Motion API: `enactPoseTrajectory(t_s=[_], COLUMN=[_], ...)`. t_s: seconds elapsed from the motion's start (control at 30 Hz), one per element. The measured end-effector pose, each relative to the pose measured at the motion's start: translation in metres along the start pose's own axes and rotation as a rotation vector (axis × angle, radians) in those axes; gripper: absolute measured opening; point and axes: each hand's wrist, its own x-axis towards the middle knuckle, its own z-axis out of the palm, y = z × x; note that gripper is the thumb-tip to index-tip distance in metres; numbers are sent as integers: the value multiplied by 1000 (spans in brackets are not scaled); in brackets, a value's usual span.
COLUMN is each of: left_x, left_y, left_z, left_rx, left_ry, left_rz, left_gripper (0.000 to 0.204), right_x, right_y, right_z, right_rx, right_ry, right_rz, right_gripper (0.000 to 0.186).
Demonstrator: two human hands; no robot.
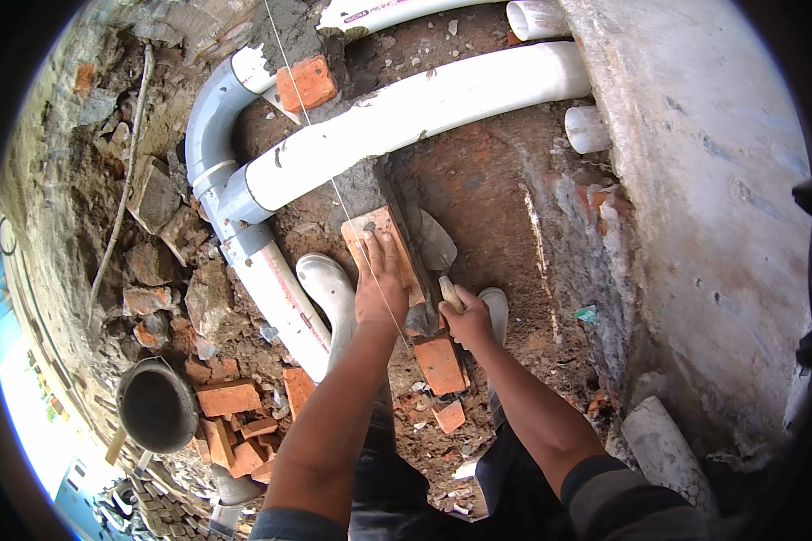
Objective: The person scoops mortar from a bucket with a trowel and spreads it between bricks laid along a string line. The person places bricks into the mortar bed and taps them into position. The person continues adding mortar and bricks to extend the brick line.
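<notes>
My left hand (pixel 382 287) lies flat on top of an orange brick (pixel 406 245), its fingers stretched along the face. This brick sits on a low, narrow course of bricks, beside grey mortar (pixel 359 185) at its far end. My right hand (pixel 467 320) is closed round the wooden handle of a trowel (pixel 437 242). The trowel's grey blade is against or close to the brick's right side; contact cannot be made out. A thin taut string (pixel 334 180) runs over the course and past my left hand. Nearer me lies another brick (pixel 440 365) in the same line.
White pipes (pixel 406 104) cross beyond the bricks, joining a grey elbow (pixel 209 117) on the left. A plastered wall (pixel 713 180) rises on the right. Rubble (pixel 212 298), loose bricks (pixel 227 397) and a black bucket (pixel 158 406) lie left. My white boots (pixel 329 284) straddle the course.
</notes>
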Motion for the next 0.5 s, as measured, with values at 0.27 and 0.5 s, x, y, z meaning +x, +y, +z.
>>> enactPoseTrajectory(t_s=[0.27, 0.5], left_x=[3, 1], left_y=[2, 0], left_z=[1, 2], left_rx=[121, 97], left_ry=[-11, -47], left_rz=[-15, -30], left_gripper=[94, 78], right_x=[-25, -66], right_y=[-78, -139], right_z=[-78, -48], right_rx=[359, 383], right_ry=[-338, -65], right_rz=[218, -380], right_gripper=[55, 38])
